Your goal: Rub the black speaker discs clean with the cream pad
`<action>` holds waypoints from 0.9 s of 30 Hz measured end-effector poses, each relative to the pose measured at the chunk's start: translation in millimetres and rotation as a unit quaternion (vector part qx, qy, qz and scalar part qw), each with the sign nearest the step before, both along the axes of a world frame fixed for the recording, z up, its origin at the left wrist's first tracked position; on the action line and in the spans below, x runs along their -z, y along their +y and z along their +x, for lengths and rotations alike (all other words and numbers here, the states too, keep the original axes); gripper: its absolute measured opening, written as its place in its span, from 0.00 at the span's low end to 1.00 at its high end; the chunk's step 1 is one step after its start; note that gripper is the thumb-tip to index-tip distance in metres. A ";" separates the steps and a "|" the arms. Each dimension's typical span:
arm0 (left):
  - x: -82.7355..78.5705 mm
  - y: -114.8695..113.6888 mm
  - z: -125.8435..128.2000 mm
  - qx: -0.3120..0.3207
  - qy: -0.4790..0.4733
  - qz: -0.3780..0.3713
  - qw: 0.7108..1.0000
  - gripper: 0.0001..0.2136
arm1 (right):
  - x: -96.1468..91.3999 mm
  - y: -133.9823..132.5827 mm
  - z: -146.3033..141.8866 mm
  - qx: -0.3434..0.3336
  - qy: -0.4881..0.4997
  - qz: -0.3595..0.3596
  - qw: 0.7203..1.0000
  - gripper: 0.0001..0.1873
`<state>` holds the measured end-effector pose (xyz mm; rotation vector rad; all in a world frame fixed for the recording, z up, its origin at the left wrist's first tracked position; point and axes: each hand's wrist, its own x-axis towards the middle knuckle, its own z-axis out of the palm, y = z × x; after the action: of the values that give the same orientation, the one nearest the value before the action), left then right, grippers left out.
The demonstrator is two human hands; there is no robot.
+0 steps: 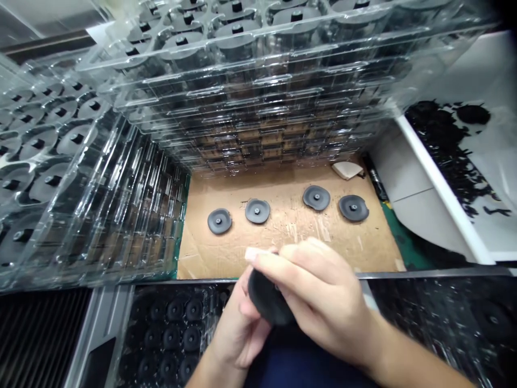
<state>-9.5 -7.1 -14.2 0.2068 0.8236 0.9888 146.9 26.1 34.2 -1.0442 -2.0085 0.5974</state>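
Note:
In the head view, a black rubber-like disc [270, 302] is held up in front of my body, tilted. My left hand [247, 328] pinches its left edge between thumb and fingers. My right hand [319, 285] closes over its upper and right side, fingers bent around the middle; what its fingertips touch there is hidden. Beyond my hands, several similar discs lie flat on a sheet of cardboard [242, 250]: a far-left disc [219, 221], its neighbour [257, 211], a disc farther right [316, 198] and a right-hand disc [354, 208]. Each has a small hub at its centre.
Tall stacks of clear plastic trays [258, 81] filled with discs stand at the back, with more trays [92, 199] on the left. To the right, a white bin [440, 186] holds black scraps. A dark tray of discs [173, 334] sits below the table edge.

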 end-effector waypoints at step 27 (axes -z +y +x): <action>-2.8 2.9 6.0 -0.103 -0.007 0.055 0.993 0.26 | 45.7 -19.2 20.0 0.189 0.242 -0.308 0.900 0.11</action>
<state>-3.5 -4.2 -11.3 0.2123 0.7889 1.2307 166.9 6.9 -11.5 -1.4338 -1.1499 1.1829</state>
